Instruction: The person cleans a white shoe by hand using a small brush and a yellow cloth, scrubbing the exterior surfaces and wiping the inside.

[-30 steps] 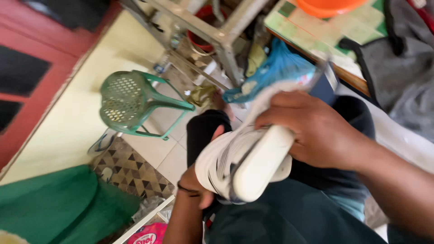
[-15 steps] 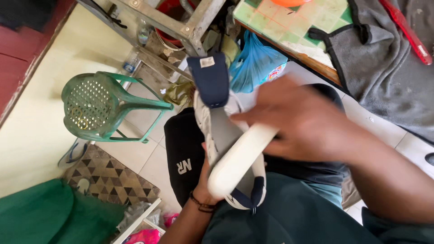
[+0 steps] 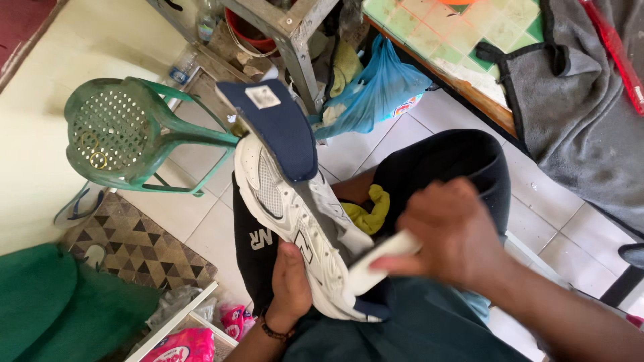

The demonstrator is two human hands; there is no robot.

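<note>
Over my lap, I hold a white sneaker (image 3: 295, 221) with my left hand (image 3: 290, 281), fingers wrapped around its side from below near the heel, the shoe tilted so its toe points away from me toward the floor. Its navy tongue (image 3: 278, 127) is pulled up and stands out past the opening, a small white label on its inner face. My right hand (image 3: 456, 238) is blurred, closed around a pale, flat white piece (image 3: 376, 265) that presses against the heel end of the sneaker; I cannot tell exactly what that piece is. A yellow-green cloth (image 3: 371, 211) lies bunched on my dark shorts (image 3: 443, 167), just behind the shoe.

Beyond my knees, a green plastic stool (image 3: 127, 131) lies tipped on the tiled floor (image 3: 188, 214), its perforated seat facing me. A blue plastic bag (image 3: 376, 94) sits against the leg of a metal frame (image 3: 295, 40). To my right, a grey cloth (image 3: 583, 114) hangs over the edge of a table (image 3: 443, 40) with a green checked top. A patterned mat (image 3: 134, 248) lies on the floor to my left, with pink packets (image 3: 184, 345) near its lower edge.
</note>
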